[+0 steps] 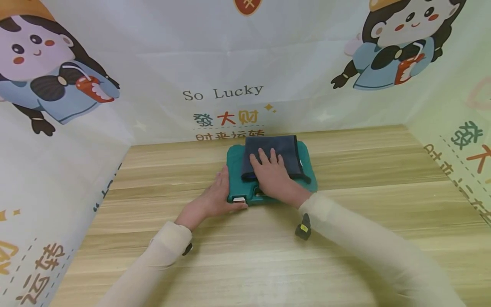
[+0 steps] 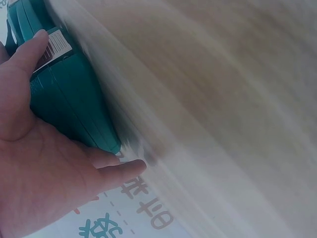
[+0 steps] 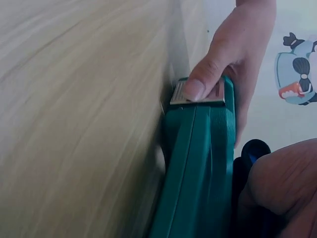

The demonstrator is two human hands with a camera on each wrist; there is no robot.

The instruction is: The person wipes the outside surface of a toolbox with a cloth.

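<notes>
A teal-green plastic case with a handle cutout at its front lies flat on the wooden table. On top of it sits a folded dark grey cloth with black edging. My left hand rests against the case's left front corner, fingers stretched along the side. Its thumb presses a pale barcode-like label on the front edge. My right hand lies over the cloth with spread fingers, pressing it from above. In the right wrist view, the right hand shows only partly, beside the cloth's dark rolled edge.
The wood-grain table stretches around the case. A printed curtain with cartoon figures and lettering encloses the back and both sides, close behind the case. A small dark device hangs at the right wrist.
</notes>
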